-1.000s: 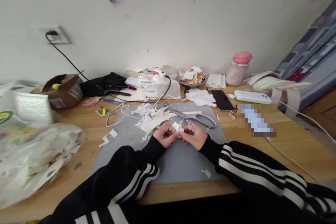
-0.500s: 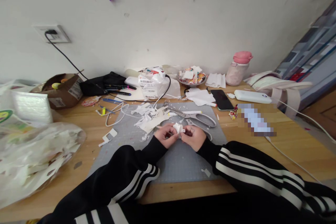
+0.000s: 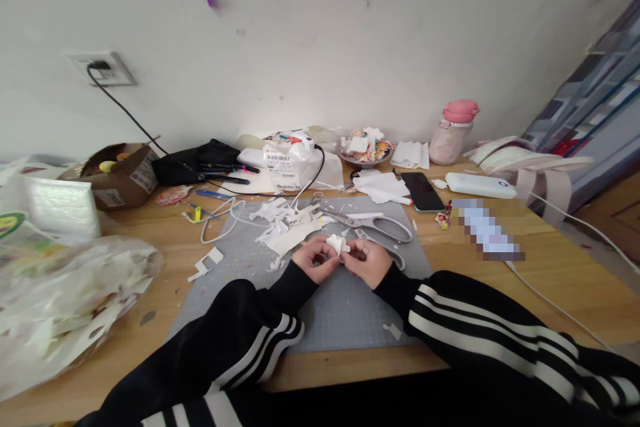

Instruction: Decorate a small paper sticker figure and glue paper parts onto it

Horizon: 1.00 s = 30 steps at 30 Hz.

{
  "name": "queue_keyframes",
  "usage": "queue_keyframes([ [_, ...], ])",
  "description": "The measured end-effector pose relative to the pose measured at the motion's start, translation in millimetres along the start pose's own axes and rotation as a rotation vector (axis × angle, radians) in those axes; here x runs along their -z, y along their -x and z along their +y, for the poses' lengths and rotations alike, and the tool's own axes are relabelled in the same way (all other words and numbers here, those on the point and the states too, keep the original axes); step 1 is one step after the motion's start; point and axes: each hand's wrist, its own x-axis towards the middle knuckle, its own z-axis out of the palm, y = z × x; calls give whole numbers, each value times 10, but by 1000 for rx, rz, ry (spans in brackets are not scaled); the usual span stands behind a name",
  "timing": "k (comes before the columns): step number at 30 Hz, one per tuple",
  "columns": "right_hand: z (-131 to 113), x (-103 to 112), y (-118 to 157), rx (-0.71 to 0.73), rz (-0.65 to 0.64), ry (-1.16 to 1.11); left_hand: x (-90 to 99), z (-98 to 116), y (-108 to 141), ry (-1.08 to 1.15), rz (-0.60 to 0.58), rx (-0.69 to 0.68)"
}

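Observation:
Between my fingertips is a small, crinkled white paper piece, above the grey cutting mat. My left hand pinches it from the left side, fingers closed. From the right, my right hand grips its other edge between thumb and fingers. The underside of the piece is hidden by my fingers. Just behind my right hand lie grey-handled scissors, their blades pointing up to the left. Cut white paper scraps are heaped on the mat beyond my left hand.
A clear plastic bag of scraps covers the table's left side. A cardboard box, a bowl of scraps and a pink bottle stand along the wall. At right lie a black phone, a white power bank and cables.
The white paper piece has turned slightly between my fingers, and my fingertips have shifted a little on it. Both hands stay in nearly the same place.

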Motion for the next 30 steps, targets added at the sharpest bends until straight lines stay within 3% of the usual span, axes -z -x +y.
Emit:
queue_keyframes([
  [13, -49, -5, -6, -37, -15, -11, -30, 77, -19, 51, 109, 57],
  [30, -32, 6, -2, -19, -50, -22, -39, 35, -17, 53, 79, 16],
])
